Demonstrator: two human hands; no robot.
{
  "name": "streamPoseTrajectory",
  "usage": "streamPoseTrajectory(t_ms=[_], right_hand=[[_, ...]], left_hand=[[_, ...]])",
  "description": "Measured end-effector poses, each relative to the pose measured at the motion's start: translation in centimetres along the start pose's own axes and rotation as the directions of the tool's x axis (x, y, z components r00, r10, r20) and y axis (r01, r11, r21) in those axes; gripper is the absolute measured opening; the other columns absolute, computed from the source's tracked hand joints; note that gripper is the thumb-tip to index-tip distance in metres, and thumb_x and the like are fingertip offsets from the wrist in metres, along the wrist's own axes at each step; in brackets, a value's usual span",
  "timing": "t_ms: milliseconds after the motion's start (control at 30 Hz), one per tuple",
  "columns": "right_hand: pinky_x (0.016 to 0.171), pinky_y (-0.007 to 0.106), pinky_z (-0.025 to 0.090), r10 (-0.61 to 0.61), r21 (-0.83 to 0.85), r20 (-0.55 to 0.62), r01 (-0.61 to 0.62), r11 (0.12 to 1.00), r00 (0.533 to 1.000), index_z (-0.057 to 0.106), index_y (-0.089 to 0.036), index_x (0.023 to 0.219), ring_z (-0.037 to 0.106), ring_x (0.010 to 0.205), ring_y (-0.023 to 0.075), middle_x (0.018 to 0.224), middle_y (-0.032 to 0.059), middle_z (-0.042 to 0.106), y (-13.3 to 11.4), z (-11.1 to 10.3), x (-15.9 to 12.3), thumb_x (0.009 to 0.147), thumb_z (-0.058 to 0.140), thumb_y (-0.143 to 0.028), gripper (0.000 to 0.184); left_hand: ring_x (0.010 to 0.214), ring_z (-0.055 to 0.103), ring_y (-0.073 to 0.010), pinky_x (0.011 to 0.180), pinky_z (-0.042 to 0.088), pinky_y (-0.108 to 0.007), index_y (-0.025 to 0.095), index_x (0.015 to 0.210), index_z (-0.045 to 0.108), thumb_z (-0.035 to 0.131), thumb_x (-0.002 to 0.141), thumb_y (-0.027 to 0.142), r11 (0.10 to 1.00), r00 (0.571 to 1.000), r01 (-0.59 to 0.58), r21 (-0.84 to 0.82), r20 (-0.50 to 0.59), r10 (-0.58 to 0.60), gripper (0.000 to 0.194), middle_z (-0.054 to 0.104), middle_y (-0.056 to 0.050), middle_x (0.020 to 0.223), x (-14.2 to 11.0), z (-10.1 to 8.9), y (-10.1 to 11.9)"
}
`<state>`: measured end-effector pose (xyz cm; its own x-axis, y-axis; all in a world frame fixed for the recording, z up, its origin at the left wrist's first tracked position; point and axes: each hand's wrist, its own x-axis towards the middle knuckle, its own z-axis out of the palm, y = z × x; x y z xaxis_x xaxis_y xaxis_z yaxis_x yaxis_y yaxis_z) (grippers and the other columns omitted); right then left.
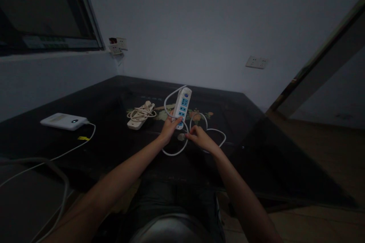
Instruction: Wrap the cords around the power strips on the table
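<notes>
1. Head view showed the left hand with its fingers clamped on the near end of a white power strip. The thumb lay on top, near the blue sockets. It seemed to hold there so the strip would not slide or turn.

2. The power strip was over the middle of the black table, with its far end pointing toward the wall. I cannot tell if its underside touched the table.

3. The right hand was just beside the near end of the strip. Its fingers were together, pinching the white cord. A small pinch like that probably made it easy to guide a thin, bendy cord.

4. The cord came from the far end of the strip, curved down its left side and crossed over near the left thumb. Some of it hung in a round bend near the person. Loose loops lay to the right, maybe so they had room and did not get tangled.

5. On the left was another power strip with a tan cord bundled on top. That bundle likely made it neat and small.

6. Farther left, a white box lay flat with a thin cable joined to its end. It was well apart from both hands.
</notes>
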<state>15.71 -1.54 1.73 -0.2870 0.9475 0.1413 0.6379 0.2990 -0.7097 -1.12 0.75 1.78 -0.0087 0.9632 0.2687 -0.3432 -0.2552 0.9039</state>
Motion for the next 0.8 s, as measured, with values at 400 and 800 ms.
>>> streamPoseTrajectory(t_ms=[400,800], right_hand=[[0.053,0.023,0.041,0.199,0.502,0.267,-0.313,0.806,0.943,0.044,-0.019,0.096,0.055,0.054,0.0119,0.06,-0.0069,0.058,0.0,0.9,1.1,0.063,0.077,-0.026,0.048],[0.037,0.016,0.04,0.148,0.432,0.436,-0.351,0.831,0.887,0.054,-0.018,0.093,0.048,0.038,0.0042,0.063,-0.0064,0.061,-1.3,-0.4,0.9,0.073,0.07,-0.019,0.026]], left_hand=[[0.092,0.063,-0.0198,0.08,0.047,-0.03,0.018,0.116,0.055,0.07,0.072,0.033,0.995,0.999,-0.042,0.085,-0.005,0.042,0.049,0.067,-0.006,0.1,0.1,-0.1,-0.3],[0.09,0.063,-0.0191,0.078,0.049,-0.028,0.018,0.118,0.057,0.07,0.071,0.028,0.996,0.998,-0.056,0.07,-0.021,0.058,0.05,0.068,-0.006,0.105,-0.3,0.2,0.9]])
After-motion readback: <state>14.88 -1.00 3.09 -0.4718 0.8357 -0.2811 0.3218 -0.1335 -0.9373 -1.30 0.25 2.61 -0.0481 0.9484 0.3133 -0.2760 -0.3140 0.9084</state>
